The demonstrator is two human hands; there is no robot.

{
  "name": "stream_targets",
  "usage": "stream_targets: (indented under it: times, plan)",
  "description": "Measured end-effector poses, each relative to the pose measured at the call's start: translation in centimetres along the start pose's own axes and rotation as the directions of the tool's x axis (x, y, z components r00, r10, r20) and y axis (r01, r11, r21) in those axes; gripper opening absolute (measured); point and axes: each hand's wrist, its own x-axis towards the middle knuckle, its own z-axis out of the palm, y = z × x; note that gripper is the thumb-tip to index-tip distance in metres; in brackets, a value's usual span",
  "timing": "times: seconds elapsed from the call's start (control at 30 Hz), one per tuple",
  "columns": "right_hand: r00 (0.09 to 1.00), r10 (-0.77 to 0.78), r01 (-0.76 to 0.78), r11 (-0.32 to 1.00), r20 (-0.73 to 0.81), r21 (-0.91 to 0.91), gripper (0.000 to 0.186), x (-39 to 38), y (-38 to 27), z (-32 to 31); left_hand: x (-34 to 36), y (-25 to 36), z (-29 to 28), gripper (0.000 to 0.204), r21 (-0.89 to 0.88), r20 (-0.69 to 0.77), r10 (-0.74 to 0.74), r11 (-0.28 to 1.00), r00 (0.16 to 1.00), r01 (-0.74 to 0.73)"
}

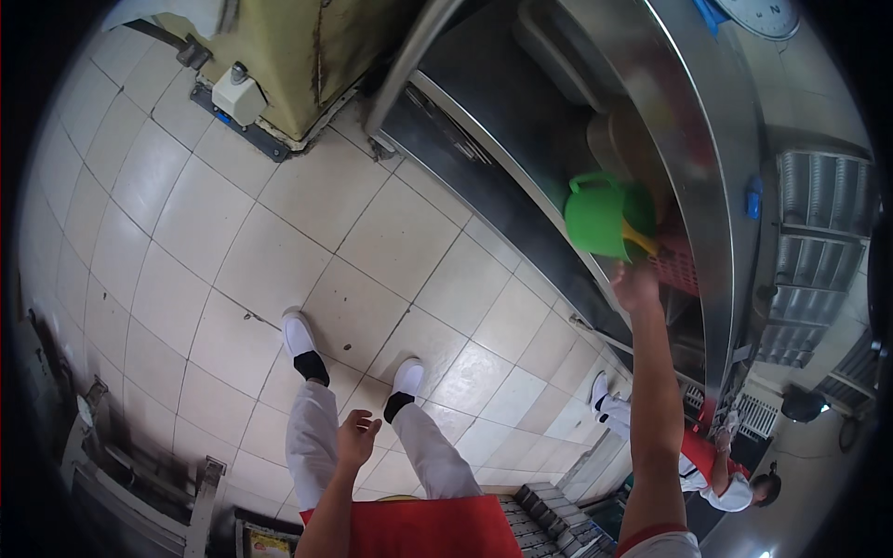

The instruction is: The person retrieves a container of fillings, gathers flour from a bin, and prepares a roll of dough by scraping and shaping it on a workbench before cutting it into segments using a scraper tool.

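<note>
The right hand (636, 284) is stretched far out in front and closed around a yellow handle (640, 240). On the far end of that handle sits a green plastic scoop jug (600, 219), just above the fingers and touching nothing else that I can see. The jug has a small loop grip on its top left side. Right beside the hand, on its right, is a red plastic crate (677, 265) tucked under the shiny steel counter (716, 139). Behind the jug, deeper under the counter, stands a big dull metal pot (625, 139).

The left hand (356, 437) hangs low, well apart from the jug. It is loose and half open and holds nothing. Just under it are the person's white trousers and two white shoes (299, 332) on the pale tiled floor (186, 214).

Below the right arm, another person in white and red (712, 474) bends down near the counter.
</note>
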Motion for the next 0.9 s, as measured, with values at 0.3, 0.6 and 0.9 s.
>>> stream_targets:
  times: [0.3, 0.6, 0.9]
  plan:
    - [0.972, -0.134, 0.16, 0.979, -0.194, 0.124, 0.029, 1.8, -1.4, -15.9, 0.4, 2.2, 2.1, 0.031, 0.031, 0.067, 0.011, 0.999, 0.998, -0.013]
    - [0.95, -0.246, 0.292, 0.919, -0.193, 0.266, 0.05, -1.5, 5.0, -8.1, 2.3, 1.9, 3.3, 0.03, 0.005, 0.052, 0.019, 1.0, 0.998, -0.02]
    - [0.945, -0.259, 0.186, 0.928, 0.201, 0.323, 0.056, 6.1, -1.3, 9.8, 3.2, 3.1, 2.0, 0.03, -0.079, 0.075, -0.006, 0.997, 0.997, 0.012]
